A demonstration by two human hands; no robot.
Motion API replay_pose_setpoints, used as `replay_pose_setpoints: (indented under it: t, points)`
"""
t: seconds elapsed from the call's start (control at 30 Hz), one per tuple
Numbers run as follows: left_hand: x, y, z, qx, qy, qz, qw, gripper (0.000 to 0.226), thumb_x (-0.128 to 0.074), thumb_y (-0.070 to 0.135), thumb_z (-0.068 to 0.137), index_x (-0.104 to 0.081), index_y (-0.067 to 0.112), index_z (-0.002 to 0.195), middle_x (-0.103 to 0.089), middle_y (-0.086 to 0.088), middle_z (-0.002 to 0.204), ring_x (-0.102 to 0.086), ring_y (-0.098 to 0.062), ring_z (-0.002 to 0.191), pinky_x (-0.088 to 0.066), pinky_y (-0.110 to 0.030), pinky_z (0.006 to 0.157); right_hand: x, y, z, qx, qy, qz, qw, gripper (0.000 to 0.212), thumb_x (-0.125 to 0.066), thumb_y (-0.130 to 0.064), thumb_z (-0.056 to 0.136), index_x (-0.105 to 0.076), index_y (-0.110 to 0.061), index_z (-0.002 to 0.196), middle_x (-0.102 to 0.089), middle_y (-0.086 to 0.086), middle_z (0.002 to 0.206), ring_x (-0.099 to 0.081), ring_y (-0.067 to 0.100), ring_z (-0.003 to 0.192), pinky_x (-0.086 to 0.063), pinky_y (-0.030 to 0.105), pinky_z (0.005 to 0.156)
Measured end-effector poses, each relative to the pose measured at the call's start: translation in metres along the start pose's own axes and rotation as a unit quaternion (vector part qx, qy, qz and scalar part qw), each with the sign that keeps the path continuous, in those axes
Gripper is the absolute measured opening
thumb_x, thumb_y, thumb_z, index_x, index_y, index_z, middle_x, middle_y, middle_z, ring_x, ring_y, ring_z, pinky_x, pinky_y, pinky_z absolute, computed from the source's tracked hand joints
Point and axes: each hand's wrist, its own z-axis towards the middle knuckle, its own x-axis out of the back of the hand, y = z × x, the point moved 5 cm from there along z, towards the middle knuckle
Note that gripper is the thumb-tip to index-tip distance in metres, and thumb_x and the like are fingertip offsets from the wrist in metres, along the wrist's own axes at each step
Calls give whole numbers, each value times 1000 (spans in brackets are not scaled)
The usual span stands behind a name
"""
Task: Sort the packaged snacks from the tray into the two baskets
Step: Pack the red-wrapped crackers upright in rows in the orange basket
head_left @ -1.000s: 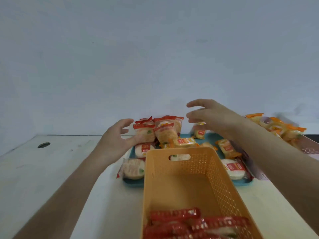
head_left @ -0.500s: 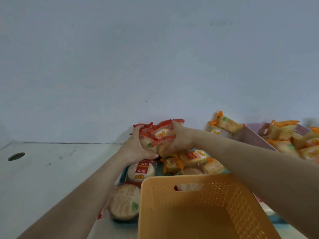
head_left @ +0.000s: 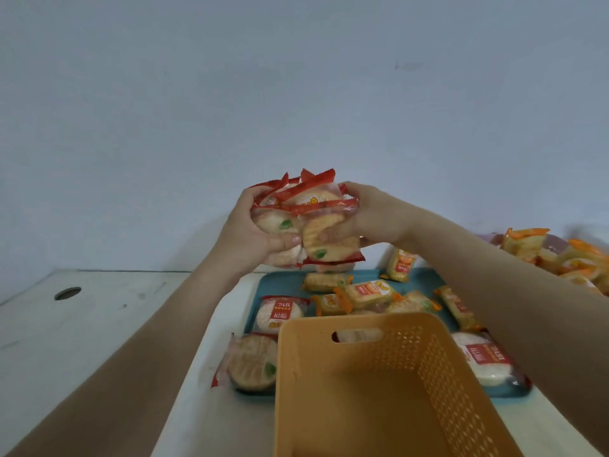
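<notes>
Up in the head view, both hands hold one bundle of red-edged snack packets (head_left: pixel 308 222) in the air, above the far end of the teal tray (head_left: pixel 280 281). The left hand (head_left: pixel 250 232) has its fingers curled round the bundle's left side, with the thumb pressed across the front. The right hand (head_left: pixel 374 216) has its fingers wrapped round the right side, clamped on the same packets.

On the tray lie more snacks. Several orange-edged packets (head_left: pixel 365 293) are heaped near its middle and right. A round red-labelled packet (head_left: pixel 280 313) lies at its left. Another round packet (head_left: pixel 252 362) hangs over the near left corner. A white red-labelled packet (head_left: pixel 484 357) sits at the near right, partly under the right forearm.

An orange basket (head_left: pixel 329 324) with perforated walls stands just in front of the tray and hides its near edge. At the far right, a second basket (head_left: pixel 555 241), pale purple where it shows, is piled with orange-edged snacks (head_left: pixel 530 245); it is blurred.

All of this rests on a white surface (head_left: pixel 99 324), which has a round hole (head_left: pixel 67 293) at its far left.
</notes>
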Motion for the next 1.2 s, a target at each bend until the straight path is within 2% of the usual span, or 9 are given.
replay_pose_setpoints:
  t: [0.23, 0.33, 0.5, 0.6, 0.67, 0.77, 0.87, 0.97, 1.2]
  points:
    - [9, 76, -73, -47, -17, -46, 998, 77, -80, 33, 61, -42, 36, 128, -56, 15, 122, -61, -7, 109, -56, -42, 88, 16, -39, -101, 31, 12, 41, 999, 98, -91, -37, 54, -42, -24, 138, -66, 5, 119, -70, 20, 99, -58, 45, 83]
    - [3, 90, -115, -48, -45, -73, 995, 79, -72, 41, 67, -33, 42, 136, -55, 29, 117, -59, -1, 111, -55, -39, 89, 10, -33, -153, 61, -16, 72, 995, 71, -85, -24, 67, -48, -25, 127, -71, 4, 112, -70, 20, 99, -57, 45, 86]
    - [-19, 77, -175, 2, -106, -48, 993, 89, -69, 45, 70, -16, 50, 141, -66, 20, 98, -63, 7, 96, -49, -18, 85, -13, 5, -202, 43, -43, 80, 995, 85, -88, -12, 65, -39, -25, 134, -66, 6, 119, -67, 21, 106, -54, 48, 92]
    - [-29, 75, -189, 28, -140, -16, 990, 58, -54, 46, 79, -35, 41, 134, -54, 26, 109, -57, 19, 93, -44, -4, 69, -20, 17, -213, 21, -60, -24, 998, 101, -88, -36, 61, -27, -41, 142, -52, -16, 124, -52, -1, 114, -48, 24, 91]
    - [-22, 75, -193, 29, -83, 17, 996, 38, -46, 43, 91, -46, 35, 128, -50, 24, 117, -53, 24, 92, -44, -3, 65, -16, 15, -225, 6, -49, -19, 999, 99, -78, -51, 62, -22, -46, 144, -40, -13, 135, -38, -1, 124, -42, 17, 89]
    - [3, 74, -198, 28, 10, 190, 981, 29, -48, 39, 96, -49, 31, 124, -56, 11, 112, -59, 5, 93, -42, -12, 70, -7, 18, -235, -1, 36, -49, 998, 74, -62, -58, 75, -37, -35, 141, -51, -5, 131, -50, 6, 120, -46, 26, 95]
    - [5, 56, -222, 124, -133, 288, 940, 37, -39, 60, 91, -39, 40, 122, -63, 14, 101, -67, -6, 75, -53, -32, 75, -11, 30, -243, -78, 26, -122, 989, 33, -50, -41, 96, -48, -27, 126, -68, 1, 102, -69, 20, 89, -59, 43, 78]
    - [-9, 46, -245, 205, -229, 198, 931, 33, -38, 58, 94, -48, 37, 117, -73, 8, 93, -72, -15, 76, -60, -40, 74, -25, 38, -250, -149, -31, -82, 985, 24, -40, -25, 100, -49, -25, 121, -68, 5, 99, -73, 23, 75, -61, 41, 60]
    - [0, 59, -239, 195, -155, 142, 958, 31, -39, 32, 101, -65, 14, 103, -74, -9, 88, -73, -22, 74, -59, -33, 59, -25, 24, -246, -120, 20, -75, 990, 24, -39, -18, 98, -62, -11, 100, -72, 10, 88, -73, 23, 63, -60, 41, 52]
